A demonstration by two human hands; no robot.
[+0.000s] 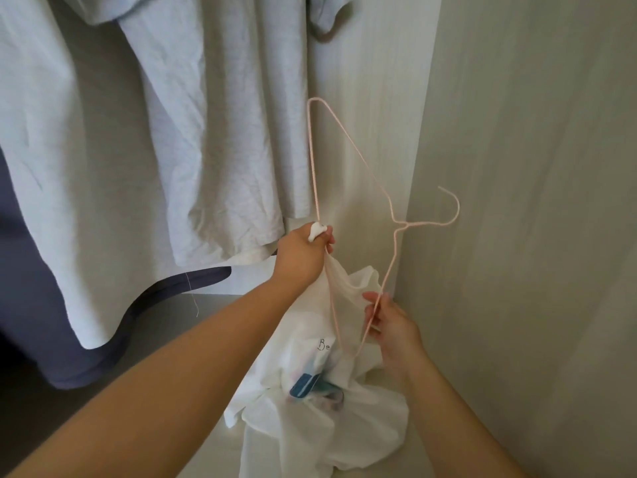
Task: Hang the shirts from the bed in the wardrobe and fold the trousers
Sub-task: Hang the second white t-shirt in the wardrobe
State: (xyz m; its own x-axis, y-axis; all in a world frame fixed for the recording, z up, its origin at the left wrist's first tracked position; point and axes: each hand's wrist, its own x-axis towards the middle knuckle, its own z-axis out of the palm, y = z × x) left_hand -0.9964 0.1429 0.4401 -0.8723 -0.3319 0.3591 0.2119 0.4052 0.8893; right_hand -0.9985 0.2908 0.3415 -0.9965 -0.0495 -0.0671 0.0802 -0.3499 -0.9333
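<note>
The white shirt (303, 419) sags limp and light below the pink wire hanger (401, 223), bunched cloth gripped in the curled left hand (305, 250) while the right hand (389, 322) pinches the hanger's lower wire, so the neckline looks the best hold.

You have the hung T-shirts (172, 132) at upper left, the wire hanger (401, 223) at centre with its lower corner in the shirt (310, 426) below, and the wardrobe side wall (534, 167) at right.
</note>
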